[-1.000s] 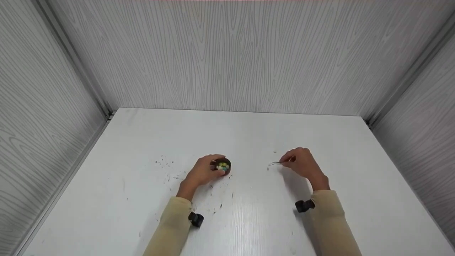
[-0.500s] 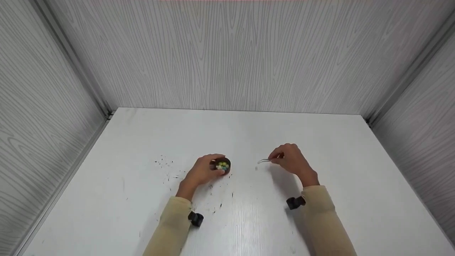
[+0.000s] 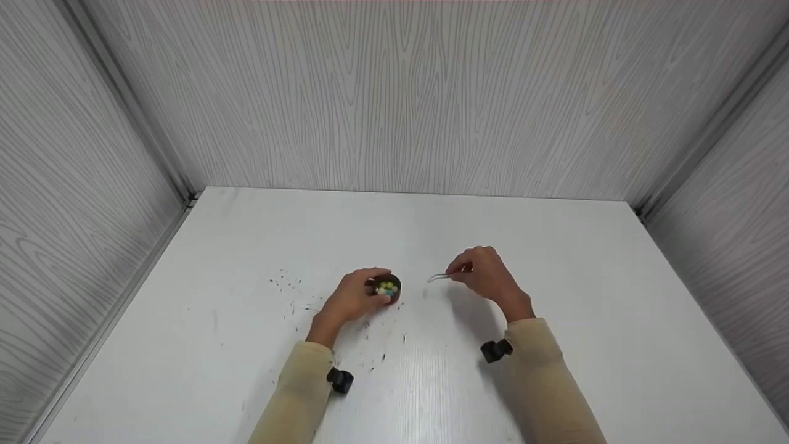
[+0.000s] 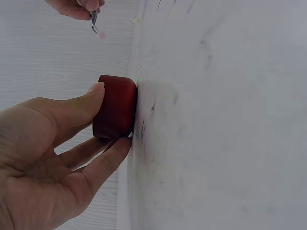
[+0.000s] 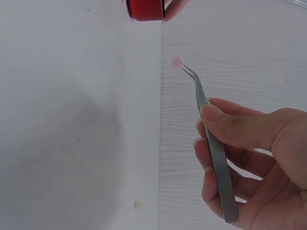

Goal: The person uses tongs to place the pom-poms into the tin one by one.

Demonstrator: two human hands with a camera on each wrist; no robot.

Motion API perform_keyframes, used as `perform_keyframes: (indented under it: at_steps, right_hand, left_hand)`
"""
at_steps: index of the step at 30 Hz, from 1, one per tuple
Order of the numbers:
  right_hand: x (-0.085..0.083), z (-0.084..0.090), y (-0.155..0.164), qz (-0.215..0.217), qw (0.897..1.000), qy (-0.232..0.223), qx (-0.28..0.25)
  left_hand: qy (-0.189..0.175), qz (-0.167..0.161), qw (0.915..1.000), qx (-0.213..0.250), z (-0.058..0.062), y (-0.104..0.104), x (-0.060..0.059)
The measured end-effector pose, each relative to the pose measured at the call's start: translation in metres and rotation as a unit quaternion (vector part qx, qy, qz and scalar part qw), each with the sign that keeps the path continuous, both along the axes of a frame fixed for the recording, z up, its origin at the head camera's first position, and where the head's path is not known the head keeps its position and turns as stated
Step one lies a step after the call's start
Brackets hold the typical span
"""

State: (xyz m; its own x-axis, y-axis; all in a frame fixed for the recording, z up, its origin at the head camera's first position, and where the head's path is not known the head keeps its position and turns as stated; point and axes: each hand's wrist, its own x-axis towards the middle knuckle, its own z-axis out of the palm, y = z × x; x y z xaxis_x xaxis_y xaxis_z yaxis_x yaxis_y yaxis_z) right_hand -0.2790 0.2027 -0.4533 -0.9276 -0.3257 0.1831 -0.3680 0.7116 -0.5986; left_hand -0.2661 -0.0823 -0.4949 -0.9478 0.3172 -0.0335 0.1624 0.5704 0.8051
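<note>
My left hand (image 3: 351, 298) holds a small dark red cup (image 4: 115, 106) on the table, thumb on one side and fingers on the other. In the head view, several yellow, white and blue-green beads (image 3: 387, 288) lie inside the cup. My right hand (image 5: 254, 143) pinches steel tweezers (image 5: 218, 160) with bent tips. At those tips is a small pink bead (image 5: 176, 62), blurred in the right wrist view. Tweezers and bead are above the table, to the right of the cup and apart from it. The cup's inside is hidden in both wrist views.
A small pale yellow piece (image 5: 139, 205) lies on the white table (image 3: 259, 234), below the right hand in the right wrist view. Dark specks (image 3: 286, 280) mark the tabletop left of and in front of the cup. Grey wood-grain panels (image 3: 394, 92) stand behind and at both sides.
My right hand has moved left, toward the cup, carrying the tweezers and bead. The left hand and cup have stayed in place.
</note>
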Motion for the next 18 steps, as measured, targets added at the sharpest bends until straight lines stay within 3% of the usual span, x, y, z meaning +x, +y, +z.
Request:
perform_keyframes:
  at_steps: [18]
  right_hand:
    - [-0.002,-0.003,-0.042,0.015,1.0,0.013,0.021]
  left_hand:
    - [0.001,-0.002,1.0,0.002,-0.002,0.0,-0.002]
